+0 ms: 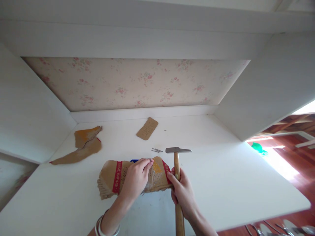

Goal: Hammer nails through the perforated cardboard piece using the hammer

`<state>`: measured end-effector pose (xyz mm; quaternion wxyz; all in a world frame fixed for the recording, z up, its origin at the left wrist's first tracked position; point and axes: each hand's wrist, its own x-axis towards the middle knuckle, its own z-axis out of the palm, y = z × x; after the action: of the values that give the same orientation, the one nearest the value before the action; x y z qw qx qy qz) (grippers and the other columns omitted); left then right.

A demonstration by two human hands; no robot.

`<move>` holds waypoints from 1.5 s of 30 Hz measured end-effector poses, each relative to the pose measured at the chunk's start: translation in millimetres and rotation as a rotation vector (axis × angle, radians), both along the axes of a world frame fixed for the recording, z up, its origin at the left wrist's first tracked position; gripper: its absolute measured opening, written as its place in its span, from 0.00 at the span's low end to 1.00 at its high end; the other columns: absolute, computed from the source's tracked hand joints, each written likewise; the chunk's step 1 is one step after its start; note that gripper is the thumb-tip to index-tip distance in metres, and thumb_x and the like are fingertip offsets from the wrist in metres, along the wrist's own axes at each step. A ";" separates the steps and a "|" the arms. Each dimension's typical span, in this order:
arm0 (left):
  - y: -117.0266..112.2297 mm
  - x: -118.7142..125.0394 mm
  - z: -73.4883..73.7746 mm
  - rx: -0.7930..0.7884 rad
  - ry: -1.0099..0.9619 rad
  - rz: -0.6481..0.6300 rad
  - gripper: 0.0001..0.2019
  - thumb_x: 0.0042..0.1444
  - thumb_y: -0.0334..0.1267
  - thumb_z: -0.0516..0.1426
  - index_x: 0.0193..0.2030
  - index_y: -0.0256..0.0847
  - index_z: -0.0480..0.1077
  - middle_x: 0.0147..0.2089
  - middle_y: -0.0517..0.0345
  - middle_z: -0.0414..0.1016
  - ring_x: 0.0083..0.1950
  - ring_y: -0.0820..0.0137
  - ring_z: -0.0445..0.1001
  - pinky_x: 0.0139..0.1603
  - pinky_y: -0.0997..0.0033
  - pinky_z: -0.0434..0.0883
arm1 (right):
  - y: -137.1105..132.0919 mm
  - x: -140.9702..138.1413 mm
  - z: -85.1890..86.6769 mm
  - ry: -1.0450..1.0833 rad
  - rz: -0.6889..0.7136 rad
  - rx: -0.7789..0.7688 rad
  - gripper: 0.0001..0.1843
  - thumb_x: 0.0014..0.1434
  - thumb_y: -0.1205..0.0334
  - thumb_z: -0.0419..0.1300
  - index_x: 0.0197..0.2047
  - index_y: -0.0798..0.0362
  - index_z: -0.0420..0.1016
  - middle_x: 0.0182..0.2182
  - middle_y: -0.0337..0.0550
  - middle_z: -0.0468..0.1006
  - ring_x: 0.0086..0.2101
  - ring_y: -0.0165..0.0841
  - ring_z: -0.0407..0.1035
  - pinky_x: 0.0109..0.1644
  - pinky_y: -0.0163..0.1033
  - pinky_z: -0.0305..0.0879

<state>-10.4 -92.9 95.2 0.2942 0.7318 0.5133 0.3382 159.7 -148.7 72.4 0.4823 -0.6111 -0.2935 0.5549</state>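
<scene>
My right hand (183, 190) is wrapped round the wooden handle of a hammer (178, 150), whose metal head points up and away from me. The thumb of this hand lies close to the right end of a thick piece of printed cardboard (161, 178) with red bands and many small holes. Over the middle of that cardboard, my left hand (137, 175) has its thumb and fingers pinched together; what they hold, if anything, is too small to name. Several loose nails (157, 150) lie just beyond the cardboard. A bit of blue (134, 161) shows at its far edge.
A small perforated cardboard piece (147, 128) lies near the back of the white tabletop (233, 183). Torn cardboard (87, 147) sits at the left. White panels (265, 82) rise at both sides. Beyond the right edge, a green item (258, 148) is on the reddish floor.
</scene>
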 end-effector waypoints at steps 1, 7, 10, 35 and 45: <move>-0.2 -1.1 0.5 -0.011 -0.015 0.011 0.11 0.66 0.40 0.52 0.41 0.43 0.75 0.42 0.56 0.80 0.41 0.68 0.78 0.46 0.70 0.71 | 0.2 -0.3 0.0 0.011 -0.001 0.003 0.19 0.57 0.44 0.60 0.36 0.48 0.59 0.18 0.21 0.57 0.09 0.17 0.47 0.07 0.23 0.44; -3.8 -12.6 15.3 -0.050 -0.047 0.086 0.12 0.66 0.43 0.52 0.43 0.43 0.74 0.42 0.58 0.80 0.28 0.73 0.75 0.36 0.74 0.72 | -3.8 -1.9 10.5 0.113 0.005 0.045 0.21 0.55 0.43 0.63 0.37 0.48 0.59 0.20 0.22 0.59 0.09 0.15 0.46 0.07 0.23 0.45; -8.0 -18.6 27.4 0.005 -0.030 0.102 0.12 0.66 0.43 0.51 0.43 0.43 0.74 0.42 0.58 0.80 0.29 0.73 0.75 0.35 0.74 0.72 | -5.8 -2.9 18.7 0.162 0.018 0.047 0.22 0.54 0.43 0.64 0.36 0.48 0.60 0.20 0.22 0.59 0.09 0.15 0.45 0.07 0.22 0.45; -20.0 -42.7 20.9 -0.015 0.061 0.154 0.13 0.66 0.44 0.51 0.41 0.45 0.75 0.42 0.56 0.81 0.34 0.69 0.79 0.35 0.75 0.74 | 3.5 -20.1 -3.1 0.085 0.116 0.004 0.21 0.57 0.42 0.61 0.36 0.48 0.59 0.20 0.22 0.58 0.09 0.16 0.46 0.07 0.22 0.45; -21.1 -43.6 19.6 -0.126 -0.006 0.105 0.14 0.65 0.47 0.51 0.41 0.43 0.76 0.34 0.60 0.80 0.27 0.72 0.76 0.33 0.76 0.73 | 0.8 -19.9 -3.8 0.086 0.096 -0.022 0.21 0.57 0.41 0.61 0.37 0.49 0.61 0.17 0.21 0.57 0.10 0.17 0.46 0.07 0.22 0.48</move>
<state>-54.0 -114.0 114.8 0.3233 0.6828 0.5704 0.3223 139.8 -147.8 68.6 0.4607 -0.5771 -0.2951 0.6063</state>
